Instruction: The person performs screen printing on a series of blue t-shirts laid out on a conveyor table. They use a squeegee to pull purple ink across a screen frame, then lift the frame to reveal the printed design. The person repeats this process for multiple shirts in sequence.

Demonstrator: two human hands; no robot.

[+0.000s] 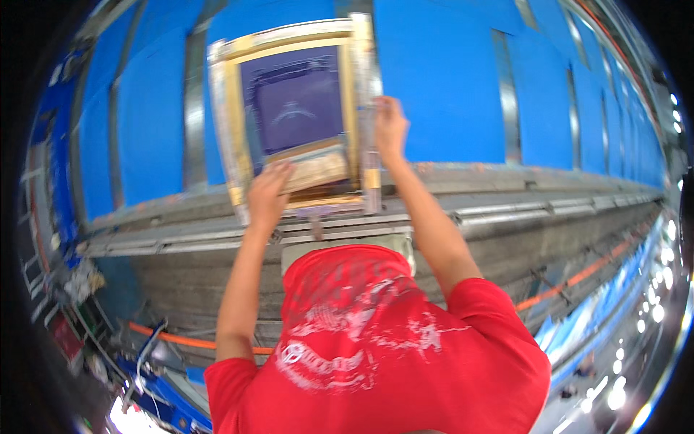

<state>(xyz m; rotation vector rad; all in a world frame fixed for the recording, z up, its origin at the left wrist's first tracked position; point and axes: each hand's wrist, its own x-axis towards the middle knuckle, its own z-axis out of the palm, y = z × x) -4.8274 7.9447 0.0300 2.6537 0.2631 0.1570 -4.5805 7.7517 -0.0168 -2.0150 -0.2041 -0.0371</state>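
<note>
Frame: a rectangular frame point(349, 94) with pale outer sides and a yellowish inner border lies on the blue table, at 11 o'clock from the centre of the view, slightly tilted.
Purple panel: a dark purple sheet point(298, 101) fills most of the frame, with a pale curved mark near its middle.
Bar: a light tan bar point(318, 168) runs across the frame at its 5 o'clock.
Left hand: at the frame's 7 o'clock, the left hand point(270, 192) has its fingers on the bar's left end; blur hides whether it grips.
Right hand: at the frame's 3 o'clock, the right hand point(390, 130) has bent fingers against the outer side; I cannot tell whether they are closed on it.
Table: the blue table point(441, 94), crossed by grey strips, spreads from 9 through 12 to 3 o'clock.
Rail: a metal rail point(506, 215) runs along the table's near edge.
Shirt: the person's red shirt point(376, 340) fills 6 o'clock.
</note>
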